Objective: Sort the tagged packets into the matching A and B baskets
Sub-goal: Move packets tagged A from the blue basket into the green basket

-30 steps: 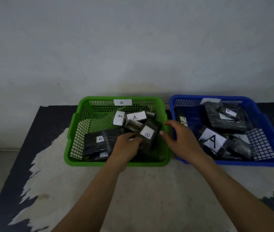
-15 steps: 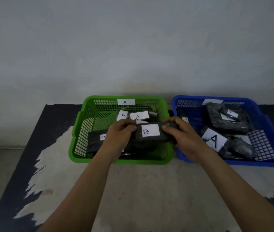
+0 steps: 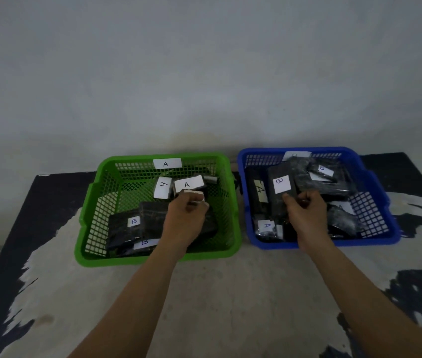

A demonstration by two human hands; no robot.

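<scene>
The green basket (image 3: 153, 259) carries an A label (image 3: 166, 163) on its far wall. Inside lie black packets tagged A (image 3: 188, 184) and B (image 3: 133, 221). My left hand (image 3: 184, 220) reaches into this basket, its fingers closed on a small packet with a white tag (image 3: 194, 196) whose letter is hidden. The blue basket (image 3: 320, 244) stands to the right, and its own label is mostly hidden. My right hand (image 3: 305, 215) is inside it, gripping the lower end of a black packet tagged B (image 3: 280, 184). Around it lie packets tagged A (image 3: 266, 226) and another tagged B (image 3: 322, 169).
Both baskets stand side by side at the back of a dark table with a pale worn patch (image 3: 217, 293), close to a grey wall. The table's left edge (image 3: 6, 244) drops to the floor.
The B packet, held by both hands over the green basket, has moved right into the blue basket with my right hand. My left hand let go and took hold of another packet in the green basket.
</scene>
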